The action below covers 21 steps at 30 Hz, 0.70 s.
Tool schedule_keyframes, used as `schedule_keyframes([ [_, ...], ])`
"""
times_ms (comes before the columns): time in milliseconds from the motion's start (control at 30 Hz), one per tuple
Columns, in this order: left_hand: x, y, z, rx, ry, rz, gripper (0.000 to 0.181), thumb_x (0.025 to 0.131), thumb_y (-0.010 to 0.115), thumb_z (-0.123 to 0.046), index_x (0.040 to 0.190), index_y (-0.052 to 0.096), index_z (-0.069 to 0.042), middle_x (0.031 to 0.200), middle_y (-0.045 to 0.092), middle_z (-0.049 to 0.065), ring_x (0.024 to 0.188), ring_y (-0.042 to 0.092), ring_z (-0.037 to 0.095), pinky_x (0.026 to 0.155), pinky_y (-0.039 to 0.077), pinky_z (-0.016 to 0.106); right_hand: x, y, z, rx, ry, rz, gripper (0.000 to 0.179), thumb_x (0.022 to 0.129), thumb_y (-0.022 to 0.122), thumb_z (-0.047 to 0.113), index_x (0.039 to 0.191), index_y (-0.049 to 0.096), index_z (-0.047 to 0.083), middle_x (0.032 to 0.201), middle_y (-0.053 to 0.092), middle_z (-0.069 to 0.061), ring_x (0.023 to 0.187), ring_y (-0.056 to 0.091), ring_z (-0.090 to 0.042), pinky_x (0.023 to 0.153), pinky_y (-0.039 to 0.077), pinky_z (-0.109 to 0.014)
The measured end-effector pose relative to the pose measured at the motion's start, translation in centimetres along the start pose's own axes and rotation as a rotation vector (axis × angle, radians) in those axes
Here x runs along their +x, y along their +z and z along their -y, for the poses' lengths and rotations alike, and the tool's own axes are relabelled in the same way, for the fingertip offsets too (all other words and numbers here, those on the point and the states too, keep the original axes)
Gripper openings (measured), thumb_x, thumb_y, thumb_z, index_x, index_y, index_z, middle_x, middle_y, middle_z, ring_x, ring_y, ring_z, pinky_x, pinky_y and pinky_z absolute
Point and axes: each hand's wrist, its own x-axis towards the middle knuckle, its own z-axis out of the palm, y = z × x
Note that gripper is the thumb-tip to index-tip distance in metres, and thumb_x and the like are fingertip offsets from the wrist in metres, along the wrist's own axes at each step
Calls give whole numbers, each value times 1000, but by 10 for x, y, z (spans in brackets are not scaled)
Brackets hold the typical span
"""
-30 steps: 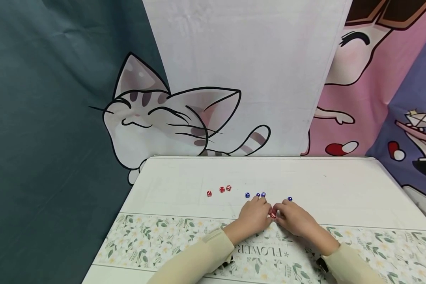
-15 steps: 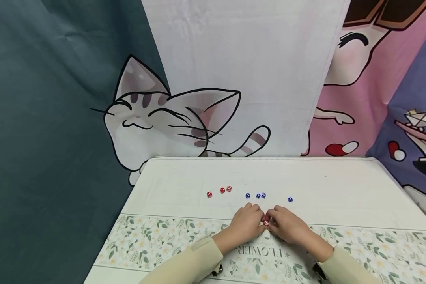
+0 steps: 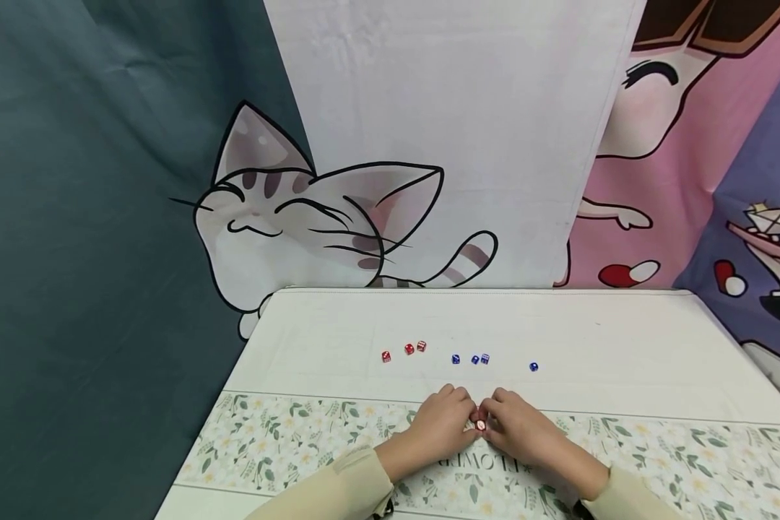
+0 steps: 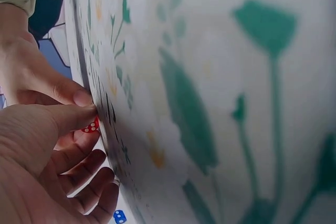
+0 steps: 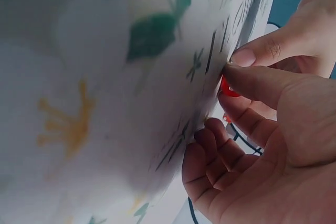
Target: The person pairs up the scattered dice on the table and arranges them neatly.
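Close to the table's front, a red die [image 3: 480, 425] with white pips sits between my two hands. From the left, my left hand [image 3: 438, 425] pinches it with thumb and index finger. My right hand [image 3: 518, 427] grips it the same way from the opposite side. The left wrist view shows only a corner of the red die [image 4: 91, 126] below the thumb, the rest hidden by fingers. In the right wrist view the thumb covers most of the die [image 5: 229, 87], and my other fingers curl loosely close over the floral cloth.
Farther back lie three red dice [image 3: 409, 349] on the left and several blue dice [image 3: 456, 359] to their right, one blue die [image 3: 534, 367] standing apart. A floral band [image 3: 279, 440] with printed lettering crosses the white table [image 3: 325, 318]. Cartoon curtains hang behind.
Both hands have drawn back toward the person and slightly left, bringing the red die from the white area onto the floral band. The other dice stay where they were.
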Motion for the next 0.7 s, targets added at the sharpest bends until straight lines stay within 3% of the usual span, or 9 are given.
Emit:
schedule_keyframes([
  [300, -12, -1, -1, -29, 18, 5, 24, 78, 69, -48, 78, 59, -26, 85, 51, -14, 75, 39, 4, 63, 33, 19, -7, 3, 7, -16, 3, 33, 15, 79, 71, 28, 88, 59, 24, 80, 42, 10, 70, 37, -6, 56, 32, -22],
  [700, -25, 1, -4, -61, 37, 23, 24, 77, 70, -49, 77, 57, -29, 86, 49, -16, 76, 40, 2, 63, 32, 18, -20, 4, 13, 25, -79, 27, 15, 81, 71, 32, 84, 57, 26, 83, 43, 13, 71, 37, -2, 58, 34, -21],
])
